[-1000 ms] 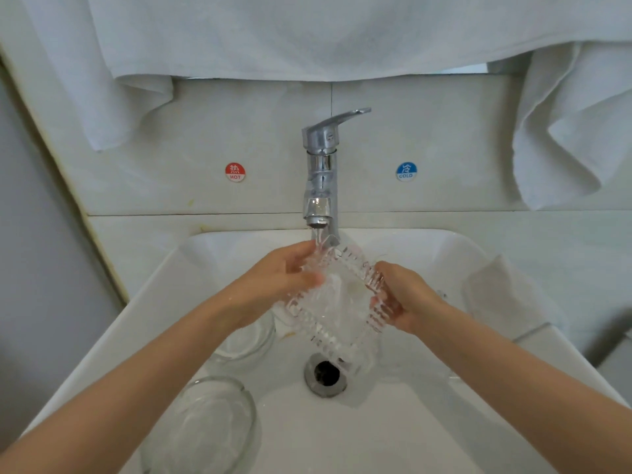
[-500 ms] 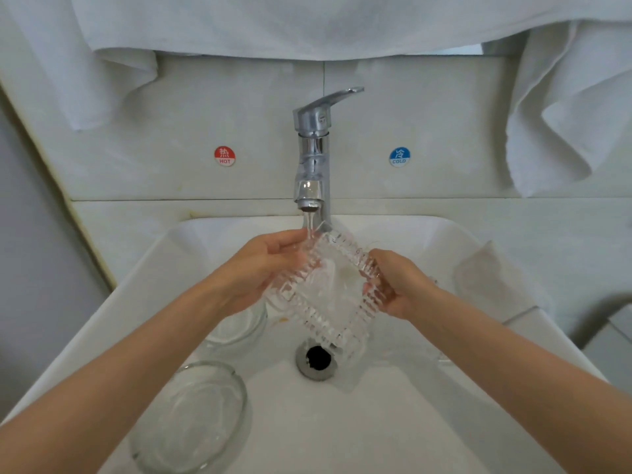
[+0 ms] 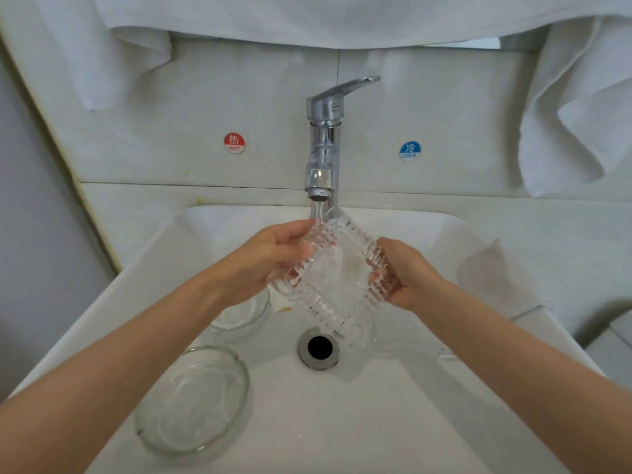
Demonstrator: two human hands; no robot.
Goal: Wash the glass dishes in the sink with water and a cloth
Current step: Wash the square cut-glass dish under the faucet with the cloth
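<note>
A square ribbed glass dish (image 3: 333, 278) is held tilted under the running tap (image 3: 323, 138), above the drain (image 3: 318, 348). My left hand (image 3: 266, 261) grips its upper left edge and my right hand (image 3: 405, 273) grips its right edge. Water runs from the spout onto the dish's top corner. A round glass dish (image 3: 193, 403) lies in the white sink (image 3: 342, 422) at the front left. A second round glass dish (image 3: 241, 314) sits behind it, partly hidden by my left arm. A white cloth (image 3: 492, 268) lies on the sink's right rim.
White towels (image 3: 574, 104) hang above the tiled wall at left, top and right. Red hot (image 3: 234, 143) and blue cold (image 3: 410, 151) stickers flank the tap. A small glass piece (image 3: 444, 354) shows by my right forearm.
Both hands keep hold of the square dish under the stream; they shifted slightly up in the picture, along with the tap and wall. The round dishes have stayed in place.
</note>
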